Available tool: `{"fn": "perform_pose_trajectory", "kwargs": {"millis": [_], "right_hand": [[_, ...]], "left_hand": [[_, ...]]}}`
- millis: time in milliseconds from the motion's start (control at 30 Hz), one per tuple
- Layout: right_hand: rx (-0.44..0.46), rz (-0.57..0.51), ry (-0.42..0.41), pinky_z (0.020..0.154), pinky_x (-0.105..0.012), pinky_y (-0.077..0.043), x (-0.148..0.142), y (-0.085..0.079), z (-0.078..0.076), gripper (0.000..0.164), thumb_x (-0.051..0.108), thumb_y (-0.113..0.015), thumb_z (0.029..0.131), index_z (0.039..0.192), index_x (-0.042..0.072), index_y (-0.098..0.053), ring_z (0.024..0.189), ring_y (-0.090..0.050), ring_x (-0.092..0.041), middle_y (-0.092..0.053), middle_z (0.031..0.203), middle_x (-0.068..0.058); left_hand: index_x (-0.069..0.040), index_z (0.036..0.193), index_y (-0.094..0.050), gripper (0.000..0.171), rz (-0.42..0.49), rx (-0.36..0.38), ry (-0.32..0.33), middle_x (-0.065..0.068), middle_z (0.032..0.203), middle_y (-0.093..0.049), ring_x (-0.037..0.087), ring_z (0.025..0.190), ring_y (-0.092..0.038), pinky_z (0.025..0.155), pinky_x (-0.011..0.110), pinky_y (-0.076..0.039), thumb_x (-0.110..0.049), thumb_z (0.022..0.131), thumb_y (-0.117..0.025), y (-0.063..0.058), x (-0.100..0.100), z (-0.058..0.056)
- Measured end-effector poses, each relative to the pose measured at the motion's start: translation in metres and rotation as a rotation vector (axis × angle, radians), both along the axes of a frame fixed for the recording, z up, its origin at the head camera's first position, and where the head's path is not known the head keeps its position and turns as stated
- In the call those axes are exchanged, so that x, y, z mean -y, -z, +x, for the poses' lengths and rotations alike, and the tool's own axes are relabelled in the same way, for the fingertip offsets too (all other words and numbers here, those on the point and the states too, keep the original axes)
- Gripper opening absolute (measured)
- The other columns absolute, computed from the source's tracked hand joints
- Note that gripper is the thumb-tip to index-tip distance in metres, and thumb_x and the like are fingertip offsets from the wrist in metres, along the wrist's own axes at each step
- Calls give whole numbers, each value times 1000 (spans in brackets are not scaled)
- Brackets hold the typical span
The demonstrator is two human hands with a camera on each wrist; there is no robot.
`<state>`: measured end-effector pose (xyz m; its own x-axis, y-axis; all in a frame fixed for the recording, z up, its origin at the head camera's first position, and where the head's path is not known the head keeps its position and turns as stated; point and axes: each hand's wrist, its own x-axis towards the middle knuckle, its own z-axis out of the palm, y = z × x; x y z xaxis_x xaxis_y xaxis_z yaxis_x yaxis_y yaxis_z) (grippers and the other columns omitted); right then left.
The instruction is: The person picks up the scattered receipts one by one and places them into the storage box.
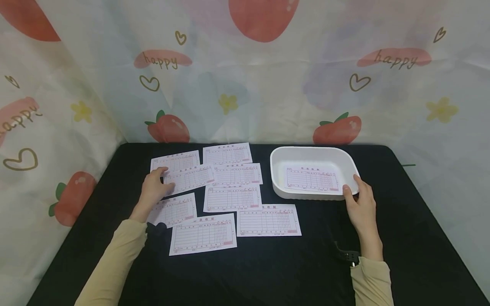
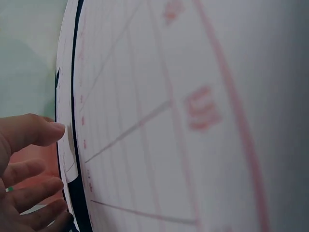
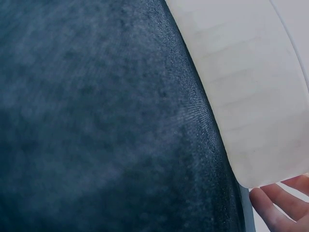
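My left hand (image 1: 152, 187) is over the left part of a printed receipt slip (image 1: 190, 178), its thumb and index finger apart. In the left wrist view the thumb and fingers (image 2: 31, 130) are spread beside the slips. A second slip (image 1: 176, 160) lies just behind that hand, and another slip (image 1: 177, 210) just in front. At its front right corner, my right hand (image 1: 361, 204) holds a white plastic tub (image 1: 306, 154), with thumb and fingers around the corner. Inside the tub lies one receipt slip (image 1: 311, 179). The right wrist view shows fingertips against the tub's corner (image 3: 251, 159).
Several more slips, overlapping in places, lie across the left and middle of the black-covered table (image 1: 275, 272), among them a front slip (image 1: 203, 233) and a slip (image 1: 268, 221) near the tub. A patterned curtain (image 1: 264, 93) hangs behind the table and along its sides.
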<state>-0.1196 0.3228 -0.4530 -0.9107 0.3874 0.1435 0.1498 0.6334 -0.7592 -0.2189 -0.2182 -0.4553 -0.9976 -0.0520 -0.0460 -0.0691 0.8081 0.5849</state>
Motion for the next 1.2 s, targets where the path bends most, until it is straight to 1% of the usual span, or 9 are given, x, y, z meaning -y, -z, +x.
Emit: {"fn": "perform_pose_trajectory", "kwargs": {"millis": [100, 333, 767, 867, 1033, 1100, 1200], "right_hand": [[3, 1, 1, 105, -62, -35, 0, 1, 0, 57, 27, -43, 101, 152, 7, -25, 135, -34, -46, -27, 152, -25], [3, 0, 1, 105, -62, -35, 0, 1, 0, 57, 27, -43, 101, 152, 8, -25, 134, -34, -45, -27, 152, -24], [2, 0, -1, 104, -62, -36, -1, 1, 1, 57, 26, -44, 101, 152, 7, -25, 134, -35, -45, -28, 152, -25], [2, 0, -2, 104, -62, -36, -1, 1, 1, 57, 26, -43, 101, 152, 7, -25, 134, -34, -46, -28, 152, -25], [0, 2, -1, 105, -62, -36, -1, 0, 1, 57, 26, -44, 101, 152, 8, -25, 134, -35, -45, -28, 152, -24], [-1, 4, 0, 105, -62, -35, -1, 0, 1, 57, 26, -43, 101, 152, 8, -25, 134, -35, -45, -28, 152, -24], [-3, 10, -1, 105, -62, -36, -1, 0, 0, 57, 26, -43, 101, 152, 7, -26, 133, -35, -45, -29, 151, -25]], "left_hand": [[2, 142, -39, 63, -17, -1, -1, 27, 143, -44, 45, 132, -39, 110, 59, -31, -14, 86, -65, -1, -1, 2], [1, 142, -39, 64, -25, -3, 8, 27, 142, -45, 45, 130, -40, 109, 60, -32, -13, 86, -66, 2, -1, 3], [-2, 141, -41, 63, -55, -14, -3, 26, 135, -52, 42, 120, -45, 107, 60, -34, -13, 86, -67, -1, -4, 5], [-2, 141, -42, 62, -57, -22, -8, 26, 136, -50, 43, 119, -46, 105, 60, -36, -12, 85, -67, -2, -6, 5], [-3, 140, -43, 60, -28, -43, -26, 28, 142, -37, 45, 121, -44, 105, 60, -37, -9, 85, -67, -1, -7, 6], [-3, 140, -45, 57, -8, -58, -34, 28, 141, -36, 43, 117, -46, 100, 58, -41, -7, 86, -65, -1, -7, 7], [-5, 136, -51, 49, 15, -93, -48, 27, 132, -46, 39, 106, -51, 88, 50, -47, -4, 87, -61, -2, -7, 7]]}}
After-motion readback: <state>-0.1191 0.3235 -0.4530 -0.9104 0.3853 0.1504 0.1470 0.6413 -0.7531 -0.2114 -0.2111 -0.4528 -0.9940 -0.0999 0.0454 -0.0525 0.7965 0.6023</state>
